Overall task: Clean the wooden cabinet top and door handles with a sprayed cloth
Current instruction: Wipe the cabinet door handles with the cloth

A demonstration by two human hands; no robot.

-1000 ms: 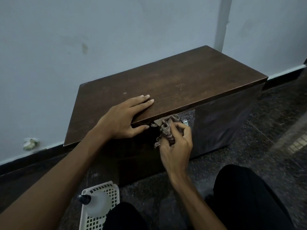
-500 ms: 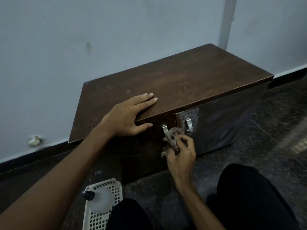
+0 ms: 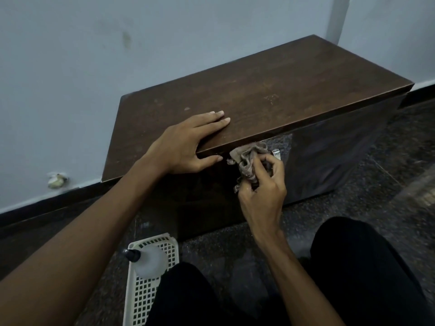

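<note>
A low dark wooden cabinet (image 3: 270, 90) stands against the wall. My left hand (image 3: 188, 147) lies flat on its top at the front edge, fingers straight, thumb hooked under the edge. My right hand (image 3: 261, 187) grips a crumpled beige cloth (image 3: 249, 158) and holds it against the cabinet front just below the top edge. The cloth covers the left door handle. Part of the right metal handle (image 3: 275, 153) shows beside my fingers.
A white perforated basket (image 3: 146, 290) sits on the dark speckled floor at lower left with a translucent spray bottle (image 3: 147, 262) lying in it. My knees in black trousers (image 3: 357, 267) are close to the cabinet front. The grey wall runs right behind.
My right hand moved the cloth down off the handles, baring both, then back up over the left handle. My left hand stayed on the top.
</note>
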